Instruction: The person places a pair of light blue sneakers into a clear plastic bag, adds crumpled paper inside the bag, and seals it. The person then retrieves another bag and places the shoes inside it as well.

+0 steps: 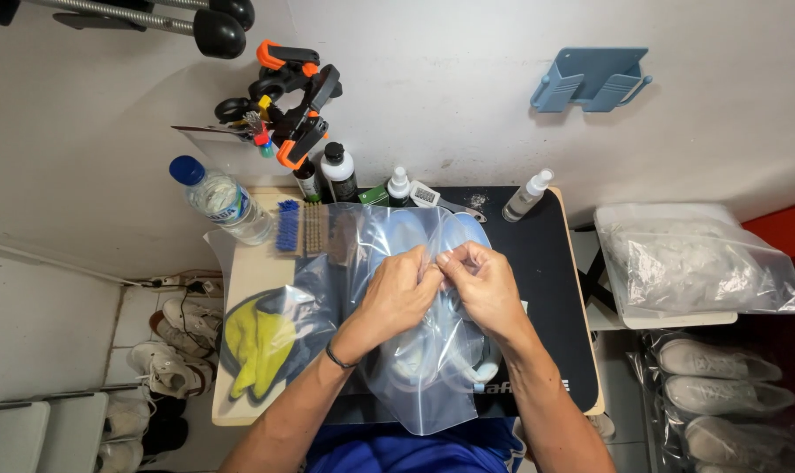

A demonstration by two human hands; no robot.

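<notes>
Both of my hands meet over the middle of the table, pinching the top edge of a large clear plastic bag (pixel 415 385). My left hand (pixel 400 293) grips the bag's edge from the left. My right hand (pixel 483 282) grips it from the right, fingertips touching the left hand's. Inside the bag lies a pair of pale blue-white shoes (pixel 406 236), seen blurred through the plastic. The bag rests on a black mat (pixel 546 289) that covers the small wooden table (pixel 240 350).
A yellow cloth (pixel 257 342) lies at the left, brushes (pixel 305 228) and a water bottle (pixel 222 201) behind it. Spray bottles (pixel 527 194) and clamps (pixel 292 105) stand at the back. A bagged item (pixel 686 258) and bagged white shoes (pixel 721 385) sit at the right; shoes (pixel 165 350) on the floor left.
</notes>
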